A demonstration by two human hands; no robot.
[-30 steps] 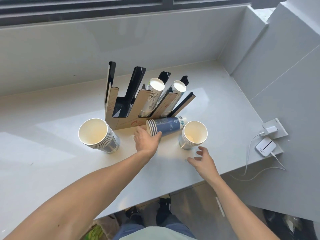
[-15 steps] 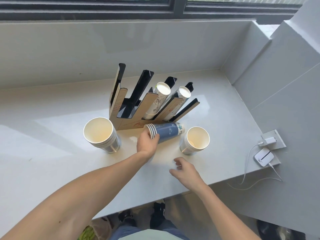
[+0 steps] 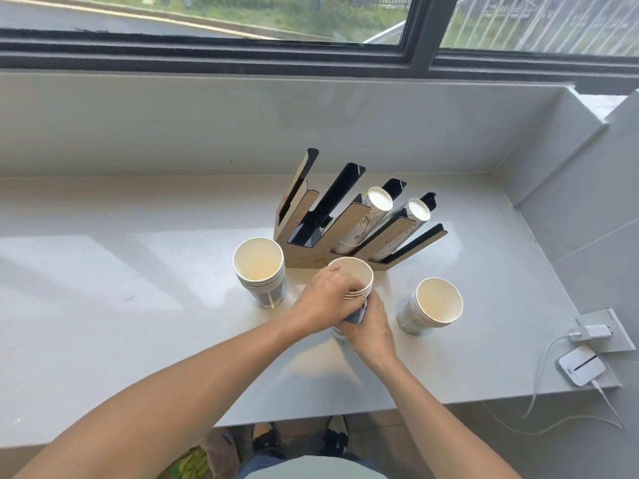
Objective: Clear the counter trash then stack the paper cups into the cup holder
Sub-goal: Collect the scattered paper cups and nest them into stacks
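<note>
Head view: a pale counter (image 3: 121, 340) fills the middle of the frame, with a window (image 3: 311, 25) along the top. Just right of centre, both hands close on one stack of paper cups, the held stack (image 3: 352, 278), which stands upright with its open mouth facing up. The left hand (image 3: 325, 299) wraps the stack's left side near the rims, fingers curled around it. The right hand (image 3: 371, 326) clasps the lower part of the same stack from the right, and its fingers hide the blue cup wall and the base, so whether the base touches the counter cannot be told.

Directly above the hands stands the cup holder (image 3: 349, 233), a fan of black and tan slotted channels. Its two right-hand channels each carry a tilted column of cups: the holder's left column (image 3: 371, 216) and right column (image 3: 411, 216). The two channels on the left of the holder show no cups.

Left of the hands, an upright left stack (image 3: 259, 271) sits on the counter just beside the holder's front corner. To the right of the hands, apart from them, a right stack (image 3: 434, 304) stands upright too.

At the lower right edge of the frame, a white charger (image 3: 591, 330) sits plugged into a socket plate, with a small white device (image 3: 581, 366) beside it and a cable (image 3: 539, 385) trailing off the counter.
</note>
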